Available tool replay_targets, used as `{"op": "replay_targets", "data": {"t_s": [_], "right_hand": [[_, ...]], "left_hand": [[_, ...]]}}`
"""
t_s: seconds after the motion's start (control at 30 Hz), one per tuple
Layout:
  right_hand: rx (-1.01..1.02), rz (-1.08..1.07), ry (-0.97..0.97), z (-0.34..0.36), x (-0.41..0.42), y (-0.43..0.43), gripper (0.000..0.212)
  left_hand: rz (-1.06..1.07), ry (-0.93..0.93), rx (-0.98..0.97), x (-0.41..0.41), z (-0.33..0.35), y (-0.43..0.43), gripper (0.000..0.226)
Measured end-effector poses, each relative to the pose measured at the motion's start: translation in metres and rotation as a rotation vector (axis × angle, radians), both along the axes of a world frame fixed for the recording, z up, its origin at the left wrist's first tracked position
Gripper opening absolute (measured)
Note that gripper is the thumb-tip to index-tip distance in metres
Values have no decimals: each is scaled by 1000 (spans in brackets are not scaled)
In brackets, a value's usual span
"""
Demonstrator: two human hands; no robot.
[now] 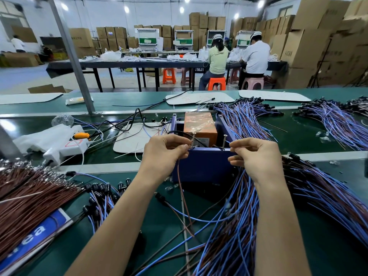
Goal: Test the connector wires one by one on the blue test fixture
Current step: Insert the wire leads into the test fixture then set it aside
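at the near rim of the blue box [205, 164], the left hand [165, 154] pinches a brown wire [180, 182] against the screw [192, 140] at its fingertips, while the right hand [256, 154] pinches a blue wire [229, 144] close by the other screw [224, 142] beside its thumb, so touching that seems next.

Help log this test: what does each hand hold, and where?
Left hand pinches a brown wire near its top end; right hand, a blue wire near its tip.
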State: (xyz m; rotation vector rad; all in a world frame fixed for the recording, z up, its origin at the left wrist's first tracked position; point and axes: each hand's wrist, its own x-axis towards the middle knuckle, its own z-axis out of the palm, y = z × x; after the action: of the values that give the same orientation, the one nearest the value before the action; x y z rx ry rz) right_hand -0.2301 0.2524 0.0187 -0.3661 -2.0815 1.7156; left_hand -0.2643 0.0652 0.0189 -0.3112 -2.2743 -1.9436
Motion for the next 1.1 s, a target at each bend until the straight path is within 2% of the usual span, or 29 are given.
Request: {"op": "replay_targets", "data": {"t_s": [0.47,0.6,0.73,0.87,1.1], "right_hand": [[61,33,-17,0,-2,4,33],[113,-66,2,-2,-2,6,34],[69,-159,29,-2,-4,10,33],[65,-75,-17,-5,-7,4,24],[52,-21,-26,-3,-5,5,32]], "left_hand": [[-34,-19,-5,-2,0,-3,28],[-47,-8,-5,0,2,-4,31],[-10,-5,20,-2,3,-5,24],[-20,-4,-16,-2,0,-3,24],[-43,-7,-7,-2,2,-4,27]]}}
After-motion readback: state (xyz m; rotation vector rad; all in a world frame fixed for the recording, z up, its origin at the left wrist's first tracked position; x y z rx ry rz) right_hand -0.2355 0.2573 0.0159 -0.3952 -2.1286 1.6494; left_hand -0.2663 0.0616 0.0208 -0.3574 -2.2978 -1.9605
